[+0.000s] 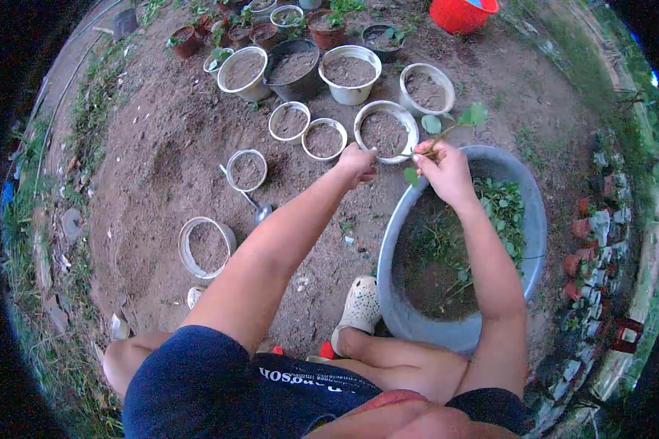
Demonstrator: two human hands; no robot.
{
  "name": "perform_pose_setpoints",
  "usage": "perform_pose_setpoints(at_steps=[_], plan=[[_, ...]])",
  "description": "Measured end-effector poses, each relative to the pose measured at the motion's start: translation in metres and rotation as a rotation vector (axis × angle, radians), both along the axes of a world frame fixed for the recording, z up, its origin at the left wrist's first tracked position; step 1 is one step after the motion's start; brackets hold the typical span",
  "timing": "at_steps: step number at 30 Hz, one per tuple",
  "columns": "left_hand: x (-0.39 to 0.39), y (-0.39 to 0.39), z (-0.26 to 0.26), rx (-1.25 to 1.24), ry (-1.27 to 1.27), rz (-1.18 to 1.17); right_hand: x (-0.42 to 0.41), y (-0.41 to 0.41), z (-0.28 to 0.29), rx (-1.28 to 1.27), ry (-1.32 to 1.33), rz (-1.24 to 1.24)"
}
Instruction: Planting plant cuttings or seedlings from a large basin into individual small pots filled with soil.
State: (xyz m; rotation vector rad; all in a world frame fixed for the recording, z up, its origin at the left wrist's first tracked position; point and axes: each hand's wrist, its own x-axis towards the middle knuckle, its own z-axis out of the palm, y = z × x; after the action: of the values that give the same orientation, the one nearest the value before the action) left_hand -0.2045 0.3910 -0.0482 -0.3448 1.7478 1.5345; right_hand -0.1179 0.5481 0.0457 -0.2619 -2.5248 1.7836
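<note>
My right hand [444, 170] pinches a leafy plant cutting [445, 131] by its stem. The cutting's round green leaves stick out above and below my fingers. Its lower end points left, over the near rim of a white plastic pot [384, 131] filled with soil. At that pot's near-left rim is my left hand [359, 166], fingers curled and a fingertip by the edge. Whether it grips the rim is not clear. Under my right forearm stands a big grey plastic tub [387, 263] holding a heap of leafy cuttings [500, 211] and some loose stems.
Soil-filled pots surround the work, among them a white pot [427, 90], a black pot [292, 68] and a small pot [324, 140]. A metal-headed tool [262, 213] lies left of my left forearm. A red bucket [461, 15] stands far back. My clog [358, 307] rests beside the tub.
</note>
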Motion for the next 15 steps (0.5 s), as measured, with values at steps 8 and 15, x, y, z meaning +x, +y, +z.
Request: perform_pose_setpoints(at_steps=[8, 15], plan=[[-0.008, 0.008, -0.007, 0.014, 0.032, 0.141, -0.001, 0.001, -0.001, 0.003, -0.022, 0.010], [0.022, -0.021, 0.000, 0.049, 0.035, 0.025, -0.003, 0.001, -0.005, -0.002, -0.011, 0.052]])
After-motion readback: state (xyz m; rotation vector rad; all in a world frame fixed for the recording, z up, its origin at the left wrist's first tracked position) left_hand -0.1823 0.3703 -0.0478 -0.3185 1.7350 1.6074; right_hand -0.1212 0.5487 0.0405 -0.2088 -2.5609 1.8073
